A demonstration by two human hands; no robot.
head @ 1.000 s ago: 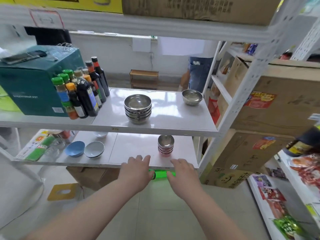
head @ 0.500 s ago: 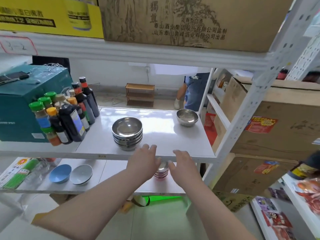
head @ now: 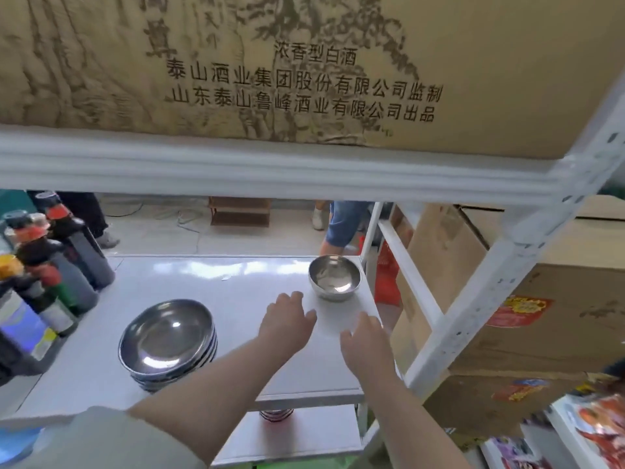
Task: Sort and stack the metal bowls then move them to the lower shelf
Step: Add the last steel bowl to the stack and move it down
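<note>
Stacked bowls [head: 168, 343] sit front-left on the shelf [head: 236, 282]; single bowl [head: 334, 277] back-right — bottles [head: 50, 275] far left.

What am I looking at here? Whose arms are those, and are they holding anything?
This picture comes from a camera worn on a person's head, so you see what they see. The two arms belong to that person. Their left hand and right hand reach out over a white shelf, and both are open and empty. Nothing is held yet. On the shelf, a stack of shiny metal bowls sits at the left, and a single metal bowl sits farther back at the right, just past the hands. Dark sauce bottles stand at the far left. A big cardboard box rests on the shelf above. Peeking out below is another small stack of bowls on the lower shelf.
</note>
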